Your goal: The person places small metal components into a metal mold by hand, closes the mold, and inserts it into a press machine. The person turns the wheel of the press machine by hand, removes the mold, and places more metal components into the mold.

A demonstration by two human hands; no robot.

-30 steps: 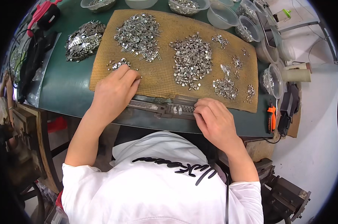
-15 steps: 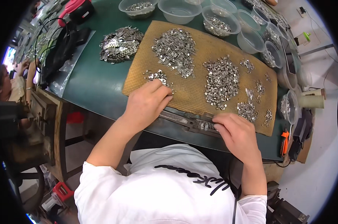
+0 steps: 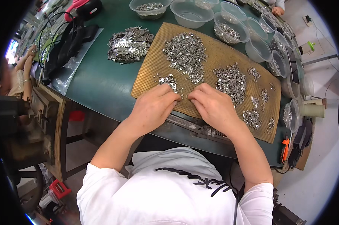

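Observation:
My left hand (image 3: 153, 107) is closed in a pinch at the front edge of a tan textured mat (image 3: 149, 71), beside a small scatter of shiny metal pieces (image 3: 167, 81). Facing it, my right hand (image 3: 214, 106) is also pinched, its fingertips close to the left ones. Whatever either pinch holds is too small to make out. Just below the hands, a dark metal rail (image 3: 182, 123) lies along the table edge, with small metal parts in its right section. Further up the mat are a heap of thin metal pins (image 3: 185, 54) and a heap of small blocky pieces (image 3: 232, 82).
On the green table (image 3: 96, 75) lies a pile of flat silver strips (image 3: 128, 45). Plastic bowls (image 3: 191, 14), some with metal parts, line the back and right. Orange-handled pliers (image 3: 285, 150) rest at the right edge. People's arms show at far left and top right.
My right hand has moved left and up from the rail's right end to meet my left hand over the mat's front edge. The view has shifted slightly.

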